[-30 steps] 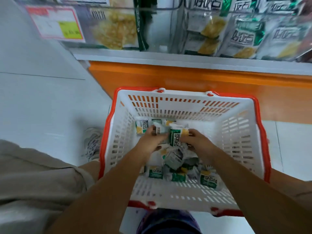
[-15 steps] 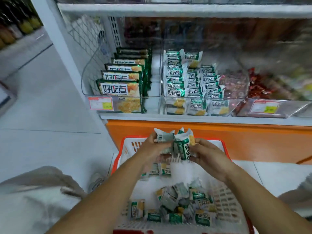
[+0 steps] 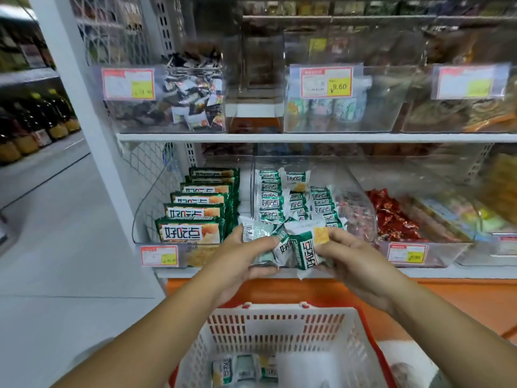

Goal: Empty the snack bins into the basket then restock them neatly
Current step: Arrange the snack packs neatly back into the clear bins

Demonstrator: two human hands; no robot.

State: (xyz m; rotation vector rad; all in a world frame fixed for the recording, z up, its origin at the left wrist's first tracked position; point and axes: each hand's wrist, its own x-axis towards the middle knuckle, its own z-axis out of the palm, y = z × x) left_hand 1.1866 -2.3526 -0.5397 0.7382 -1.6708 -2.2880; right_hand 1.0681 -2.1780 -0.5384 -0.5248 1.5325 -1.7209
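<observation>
- While the left hand (image 3: 237,263) and the right hand (image 3: 355,260) together grip a small bunch of green-and-white snack packets (image 3: 298,249), fingers and thumbs curled round it from either side, the bunch sits just in front of the clear snack bin (image 3: 353,182) on the lower shelf and above the white basket (image 3: 279,323); this looks like the restocking half of the task.
- The bin already holds upright rows of the same packets (image 3: 270,197), printed faces forward, with room towards its front and right; the neat move is to extend those rows rather than drop the bunch in a heap.
- The held packets lie at mixed angles, one showing its barcode side; squaring them so the fronts face one way before they cross the bin's lip should save fiddling inside it.
- The wrappers look slick and puffy, so a loose pinch could let one slide out; a firm hold from both sides, released only once the packets lean against a row, seems wise.
- The larger bags (image 3: 195,217) to the left and the red-wrapped sweets (image 3: 391,217) to the right sit in separate compartments; nothing should stray there.
- A few loose packets (image 3: 243,371) lie in the basket; more handfuls are likely needed.
</observation>
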